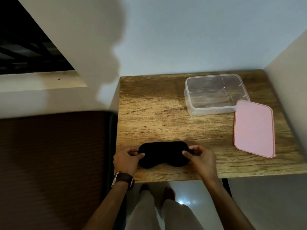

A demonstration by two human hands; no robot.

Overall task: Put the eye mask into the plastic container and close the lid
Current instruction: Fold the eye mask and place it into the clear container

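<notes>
A black eye mask [163,154] lies flat near the front edge of the wooden table [157,113]. My left hand [127,161] pinches its left end, and my right hand [200,156] pinches its right end. The clear plastic container [216,94] stands empty and uncovered at the back right of the table. Its pink lid [254,128] lies flat on the table just in front and to the right of it, one corner touching the container's rim.
A white wall rises behind the table and another closes its right side. A dark brown padded surface [53,163] sits against the table's left edge. Below the front edge I see my legs and a glossy floor [182,193].
</notes>
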